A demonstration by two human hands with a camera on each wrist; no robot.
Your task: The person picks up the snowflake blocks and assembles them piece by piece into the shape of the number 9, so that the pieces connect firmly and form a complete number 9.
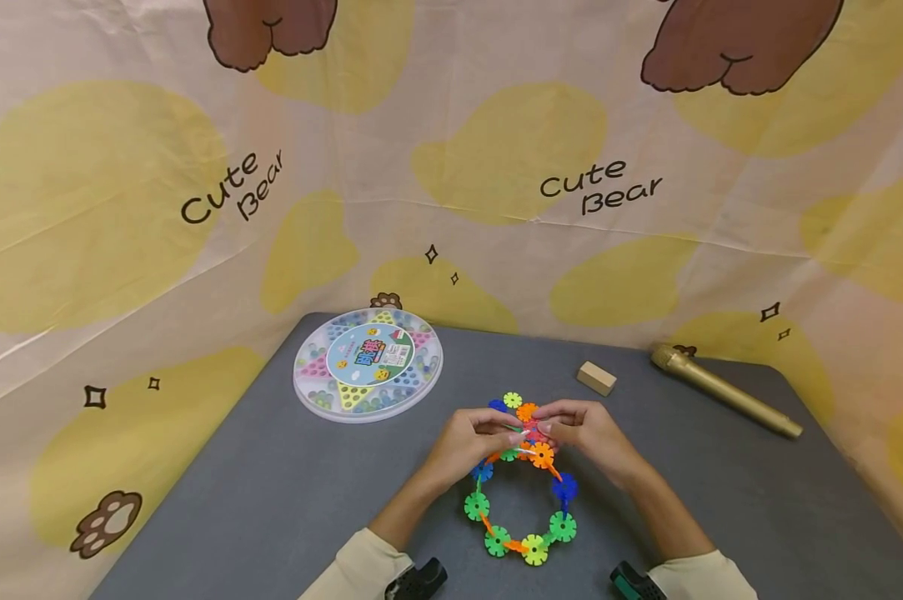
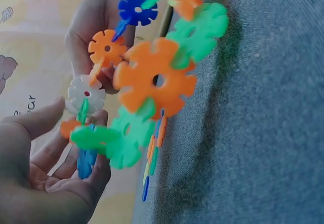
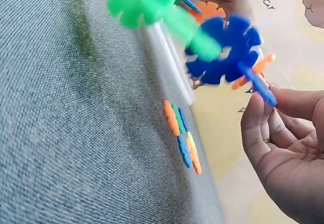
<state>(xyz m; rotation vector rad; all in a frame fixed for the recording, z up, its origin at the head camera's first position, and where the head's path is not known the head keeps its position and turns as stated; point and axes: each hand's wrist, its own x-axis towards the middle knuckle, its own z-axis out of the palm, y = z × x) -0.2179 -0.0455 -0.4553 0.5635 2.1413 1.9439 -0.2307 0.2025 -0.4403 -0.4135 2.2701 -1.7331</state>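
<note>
A ring of linked notched plastic discs, like snowflake building discs [image 1: 477,506], in green, orange, blue, yellow and white, is held up above the table. My left hand [image 1: 462,446] pinches the ring's far side by a white disc [image 2: 76,98]; its thumb and fingertips are close around that piece. On the far side too, my right hand [image 1: 589,433] pinches the ring with thumb and forefinger. A reddish disc [image 1: 534,431] shows between the two hands. In the right wrist view, a blue disc [image 3: 223,51] partly covers what the right fingertips grip.
Several loose discs [image 1: 512,400] lie on the grey table [image 1: 256,500] just beyond the hands. At the back left is a round Chinese checkers board [image 1: 368,404]. A small wooden block [image 1: 597,378] and a gold microphone [image 1: 729,392] lie at the back right, before a printed cloth.
</note>
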